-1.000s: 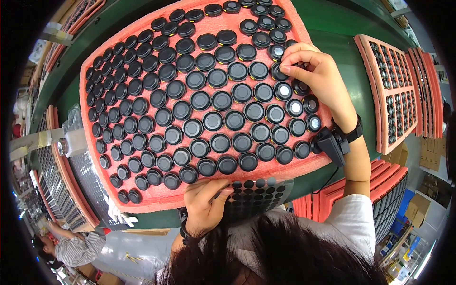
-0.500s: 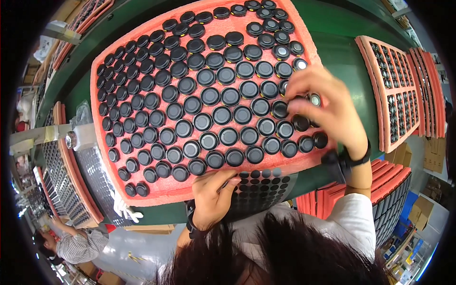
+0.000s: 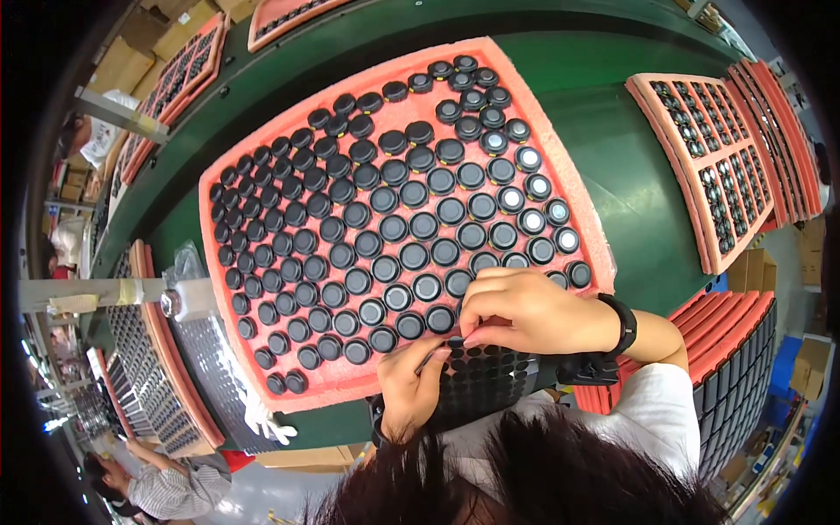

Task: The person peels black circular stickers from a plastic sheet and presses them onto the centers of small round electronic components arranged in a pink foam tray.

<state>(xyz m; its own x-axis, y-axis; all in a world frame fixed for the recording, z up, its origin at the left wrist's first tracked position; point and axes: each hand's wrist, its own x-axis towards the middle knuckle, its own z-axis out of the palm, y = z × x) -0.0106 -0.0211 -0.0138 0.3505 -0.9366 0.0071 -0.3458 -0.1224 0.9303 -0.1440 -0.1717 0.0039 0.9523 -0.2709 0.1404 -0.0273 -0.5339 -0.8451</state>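
A pink foam tray (image 3: 324,395) holds many round black caps (image 3: 426,288) in rows. Several caps near its right side have pale, shiny discs on top. Over the near edge of the tray, my left hand (image 3: 409,385) pinches a clear sheet (image 3: 486,376) covered with rows of round black stickers. My right hand (image 3: 534,311) reaches in from the right, thumb and fingers pressed together at the sheet's upper edge, close to my left fingertips. Whatever lies between the right fingertips is too small to make out.
The tray lies on a green work surface (image 3: 634,210). Another pink tray (image 3: 710,171) of small parts stands at the right, beside stacked trays. At the left are a metal post (image 3: 96,293), a white glove (image 3: 262,420) and more trays. A person in stripes (image 3: 171,486) works at lower left.
My right hand has come down and left, from the caps at the tray's right side to the sheet beside my left hand. The left hand still holds the sheet. The whole view has shifted.
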